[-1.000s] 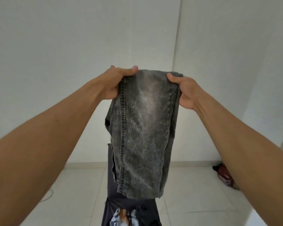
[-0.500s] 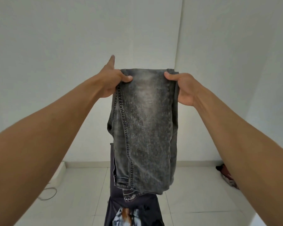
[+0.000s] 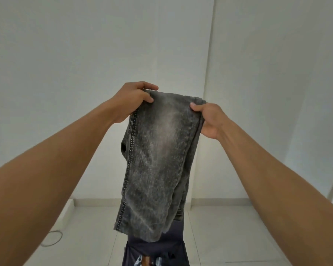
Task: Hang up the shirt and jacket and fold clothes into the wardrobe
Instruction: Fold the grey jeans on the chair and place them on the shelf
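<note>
**foldnoob:** ok whats in shot? big stuff first pls

**denimdave:** mostly plain white wall (image 3: 85,54) w/ a corner line down the right, pale tiled floor (image 3: 229,227) below. No wardrobe in view. Dead centre, grey acid-wash jeans (image 3: 158,160) held up in the air in front of the wall. They're folded lengthwise and hang straight down, side-seam stitching along the left edge. The bottom end hangs in front of a dark printed tee (image 3: 154,250) at the lower frame edge, cant tell if they touch.

**foldnoob:** hands?

**denimdave:** left hand (image 3: 133,100) has the top left corner, right hand (image 3: 208,120) the top right. Both thumbs press on the near face w/ fingers curled round the back, so both are clamped on the top fold. Smallest thing: a thin cable (image 3: 53,239) looped on the floor, far left.

**foldnoob:** how's it gonna handle?

**denimdave:** imo denim = heavyish, thick, a bit stiff, not slippery, not fragile. It takes a crease ok, but the layers prob slide apart if u only pinch one. So grab thru all layers at the top corners like now, or at the seams for the next halving. I'd guess it needs one more fold before it fits a shelf.

**foldnoob:** any brand/label?

**denimdave:** nothing readable on the jeans. The tee has a graphic, but it's too small + cut off to make out.
</note>
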The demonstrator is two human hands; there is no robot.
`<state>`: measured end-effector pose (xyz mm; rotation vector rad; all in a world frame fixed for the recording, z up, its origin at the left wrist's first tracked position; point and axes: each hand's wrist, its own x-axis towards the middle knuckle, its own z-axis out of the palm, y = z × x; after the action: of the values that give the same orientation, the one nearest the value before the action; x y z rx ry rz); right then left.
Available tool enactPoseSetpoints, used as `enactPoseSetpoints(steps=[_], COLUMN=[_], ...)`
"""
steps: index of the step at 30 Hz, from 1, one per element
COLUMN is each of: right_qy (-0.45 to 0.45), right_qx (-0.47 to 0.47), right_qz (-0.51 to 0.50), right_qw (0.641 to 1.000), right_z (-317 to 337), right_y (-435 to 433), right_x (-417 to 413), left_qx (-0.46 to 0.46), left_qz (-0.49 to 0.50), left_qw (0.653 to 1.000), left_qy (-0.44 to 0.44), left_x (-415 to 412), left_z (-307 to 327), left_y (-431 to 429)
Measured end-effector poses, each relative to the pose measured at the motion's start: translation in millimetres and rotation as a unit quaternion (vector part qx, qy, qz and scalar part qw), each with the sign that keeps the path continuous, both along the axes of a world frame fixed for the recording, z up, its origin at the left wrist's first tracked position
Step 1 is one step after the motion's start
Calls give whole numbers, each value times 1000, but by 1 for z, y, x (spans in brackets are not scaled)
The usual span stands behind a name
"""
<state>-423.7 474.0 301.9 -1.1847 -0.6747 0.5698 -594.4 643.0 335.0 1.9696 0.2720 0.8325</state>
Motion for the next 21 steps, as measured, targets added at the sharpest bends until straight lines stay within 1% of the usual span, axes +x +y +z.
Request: enactPoseSetpoints(steps=[2, 3, 7, 9, 11, 13, 15, 16, 18, 21], right_qy=[-11, -26, -83, -77, -43, -42, -69, -80, -77, -55], right_qx=[16, 19, 9, 19, 44, 47, 19, 8, 15, 38], right_qz=[-5, -6, -23, -44, -53, -19, 29, 36, 11, -61], right_qw=[1000, 999, 996, 996, 997, 998, 997, 996, 997, 996], right_z=[2, 6, 22, 31, 39, 40, 34, 30, 26, 25], right_y=[5, 7, 12, 11, 6, -2, -8, -11, -13, -11], right_x=[-4, -5, -9, -10, -8, -5, -1, 1, 3, 7], left_qx=[35, 35, -30, -56, -79, -86, -87, -84, -68, -53], left_qz=[27, 32, 36, 28, 23, 27, 28, 26, 29, 38], left_qw=[999, 999, 996, 992, 988, 985, 983, 983, 985, 987], left_qy=[1, -9, -77, -105, -130, -147, -161, -161, -153, -148], left_x=[-4, -7, -12, -11, -9, -7, -5, -5, -3, 1], left_z=[-1, -2, -6, -5, -2, 1, 4, 5, 8, 6], left_y=[6, 8, 6, 2, -4, -9, -13, -14, -18, -22])
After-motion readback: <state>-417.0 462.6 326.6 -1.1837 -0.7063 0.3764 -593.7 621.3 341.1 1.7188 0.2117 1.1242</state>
